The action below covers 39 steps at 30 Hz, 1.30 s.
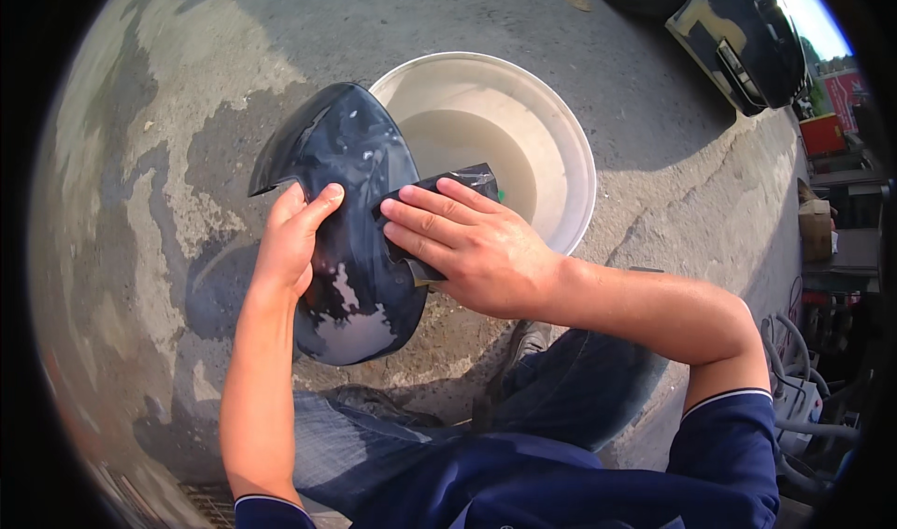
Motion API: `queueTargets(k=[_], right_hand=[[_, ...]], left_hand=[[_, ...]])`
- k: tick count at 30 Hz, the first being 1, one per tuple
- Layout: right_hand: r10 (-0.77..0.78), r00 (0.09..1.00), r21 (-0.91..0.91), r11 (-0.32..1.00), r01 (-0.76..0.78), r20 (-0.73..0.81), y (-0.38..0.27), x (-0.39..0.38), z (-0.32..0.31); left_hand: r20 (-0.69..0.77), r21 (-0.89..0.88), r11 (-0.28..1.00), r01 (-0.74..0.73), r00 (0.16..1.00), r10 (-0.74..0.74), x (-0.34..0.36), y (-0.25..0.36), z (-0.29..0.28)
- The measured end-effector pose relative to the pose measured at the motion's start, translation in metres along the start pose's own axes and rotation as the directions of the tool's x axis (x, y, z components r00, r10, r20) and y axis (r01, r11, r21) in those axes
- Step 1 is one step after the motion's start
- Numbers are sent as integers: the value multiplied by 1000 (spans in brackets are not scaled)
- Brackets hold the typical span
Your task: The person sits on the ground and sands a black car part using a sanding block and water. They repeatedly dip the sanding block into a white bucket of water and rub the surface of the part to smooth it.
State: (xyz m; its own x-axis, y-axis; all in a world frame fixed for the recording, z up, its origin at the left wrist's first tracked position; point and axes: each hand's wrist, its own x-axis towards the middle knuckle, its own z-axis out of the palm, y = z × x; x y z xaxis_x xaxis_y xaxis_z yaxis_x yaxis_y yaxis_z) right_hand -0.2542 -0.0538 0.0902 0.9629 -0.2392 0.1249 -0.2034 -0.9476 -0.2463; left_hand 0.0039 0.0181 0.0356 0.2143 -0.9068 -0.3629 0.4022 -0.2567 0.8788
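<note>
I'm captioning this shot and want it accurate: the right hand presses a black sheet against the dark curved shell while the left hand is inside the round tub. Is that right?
Not quite: the left hand isn't inside the round tub. The head view shows it gripping the dark curved shell, while the right hand presses the black sheet against it.
</note>
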Motion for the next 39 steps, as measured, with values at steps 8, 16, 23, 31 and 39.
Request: queueTargets(k=[8, 16, 23, 31, 39], right_hand=[[801, 491, 277, 413, -867, 343, 116, 80, -17], [606, 498, 361, 344, -867, 620, 146, 76, 76], [753, 556, 67, 572, -817, 353, 224, 17, 177], [709, 500, 626, 105, -773, 498, 206, 51, 38], [530, 782, 407, 668, -623, 327, 51, 115, -100]], left_hand=[[67, -6, 999, -34, 997, 34, -10, -2, -13], [125, -14, 999, -31, 992, 33, -19, -5, -24], [79, -110, 992, 70, 995, -61, -9, -17, -27], [15, -299, 951, 77, 997, -76, 2, -35, -53], [140, -218, 971, 93, 988, -64, 7, -34, -49]])
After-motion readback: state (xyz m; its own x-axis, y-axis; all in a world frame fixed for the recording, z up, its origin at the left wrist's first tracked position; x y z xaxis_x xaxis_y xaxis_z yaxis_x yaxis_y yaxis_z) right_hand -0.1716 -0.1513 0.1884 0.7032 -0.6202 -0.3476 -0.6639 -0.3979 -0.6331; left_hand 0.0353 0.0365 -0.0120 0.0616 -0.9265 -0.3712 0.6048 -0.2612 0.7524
